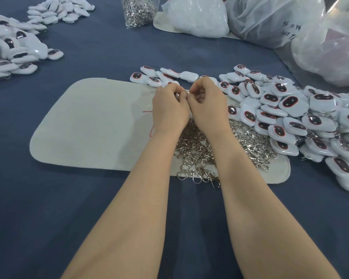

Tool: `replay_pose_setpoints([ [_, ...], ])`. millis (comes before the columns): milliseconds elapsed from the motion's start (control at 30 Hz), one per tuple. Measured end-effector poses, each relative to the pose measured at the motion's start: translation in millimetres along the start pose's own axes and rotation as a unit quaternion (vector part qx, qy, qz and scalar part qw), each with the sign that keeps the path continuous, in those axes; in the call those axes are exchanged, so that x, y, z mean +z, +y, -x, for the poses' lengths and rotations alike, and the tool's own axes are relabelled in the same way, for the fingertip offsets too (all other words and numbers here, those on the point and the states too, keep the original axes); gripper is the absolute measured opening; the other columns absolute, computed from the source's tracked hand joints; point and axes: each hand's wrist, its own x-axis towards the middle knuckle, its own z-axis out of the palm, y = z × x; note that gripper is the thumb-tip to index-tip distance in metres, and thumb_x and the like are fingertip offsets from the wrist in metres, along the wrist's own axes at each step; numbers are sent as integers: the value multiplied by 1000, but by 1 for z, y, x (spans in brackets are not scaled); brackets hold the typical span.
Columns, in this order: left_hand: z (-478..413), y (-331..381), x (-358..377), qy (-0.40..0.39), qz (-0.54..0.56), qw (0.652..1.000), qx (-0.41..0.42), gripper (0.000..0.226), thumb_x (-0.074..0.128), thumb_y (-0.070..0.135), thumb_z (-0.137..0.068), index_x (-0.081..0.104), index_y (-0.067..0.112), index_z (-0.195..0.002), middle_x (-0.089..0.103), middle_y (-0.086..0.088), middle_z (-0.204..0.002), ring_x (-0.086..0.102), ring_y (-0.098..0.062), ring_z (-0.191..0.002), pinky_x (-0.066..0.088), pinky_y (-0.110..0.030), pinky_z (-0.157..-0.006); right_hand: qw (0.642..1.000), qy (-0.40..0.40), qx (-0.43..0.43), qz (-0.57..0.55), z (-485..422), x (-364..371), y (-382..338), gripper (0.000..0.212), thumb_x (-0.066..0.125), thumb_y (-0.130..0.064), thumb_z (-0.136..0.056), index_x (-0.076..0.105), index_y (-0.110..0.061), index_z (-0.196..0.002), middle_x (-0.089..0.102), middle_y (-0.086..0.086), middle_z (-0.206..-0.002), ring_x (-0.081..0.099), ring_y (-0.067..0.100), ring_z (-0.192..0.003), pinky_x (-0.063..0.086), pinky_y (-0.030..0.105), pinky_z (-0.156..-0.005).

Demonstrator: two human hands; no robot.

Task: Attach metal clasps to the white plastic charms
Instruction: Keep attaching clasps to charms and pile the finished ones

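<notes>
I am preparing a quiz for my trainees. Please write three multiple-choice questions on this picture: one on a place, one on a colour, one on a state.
1. Where does the clasp pile lie?
A. on the pale mat
B. in a box
C. on a shelf

2. What colour is the tablecloth?
A. red
B. dark blue
C. green

3. What do the left hand and right hand do?
A. lie flat
B. pinch a small piece between them
C. hold scissors

Answers: 1 A, clasps rest on the mat; 2 B, blue shows around the mat; 3 B, fingers curl together on it.
</notes>
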Motion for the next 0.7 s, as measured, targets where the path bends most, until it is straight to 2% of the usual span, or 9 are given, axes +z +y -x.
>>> replay_pose_setpoints([
  [133,0,1,0,-11,9,1000,2,11,54,13,-92,64,17,-87,65,-5,-105,53,-11,-86,32,-14,-70,1000,7,-7,-4,1,-2,1,16,57,-2,-81,51,-17,-80,51,-13,-71,46,1,-63,43,19,-66],
  [233,1,3,1,-28,46,998,18,14,52,11,-92,62,20,-88,64,-2,-102,55,-12,-83,40,-18,-75,999,46,11,-23,0,-5,2,16,58,-1,-79,53,-16,-80,52,-13,-70,48,-2,-62,43,13,-65],
  [333,2,5,0,-41,96,994,19,27,46,5,-92,59,20,-109,58,9,-96,55,-12,-82,44,-19,-78,995,86,34,-26,-2,-7,4,13,56,-1,-80,55,-14,-82,52,-13,-68,47,-5,-58,40,8,-62],
  [433,0,7,-1,-55,147,987,-32,39,45,4,-87,48,20,-123,53,11,-93,57,-19,-83,47,-30,-79,994,94,45,-14,-2,-8,6,12,55,-1,-80,55,-13,-82,51,-13,-68,46,-1,-59,39,7,-61],
  [533,-1,8,-2,-60,185,978,-77,30,49,8,-85,47,21,-112,54,5,-93,61,-25,-91,48,-38,-82,995,89,45,8,-2,-7,6,12,54,-1,-80,54,-13,-82,50,-13,-67,45,-1,-59,38,7,-60],
  [700,-1,7,-1,-72,206,973,-81,26,53,8,-84,47,24,-104,56,4,-91,58,-20,-84,46,-32,-75,996,82,29,19,-1,-6,6,13,55,-1,-80,53,-14,-80,49,-14,-64,43,-2,-55,38,6,-58],
])
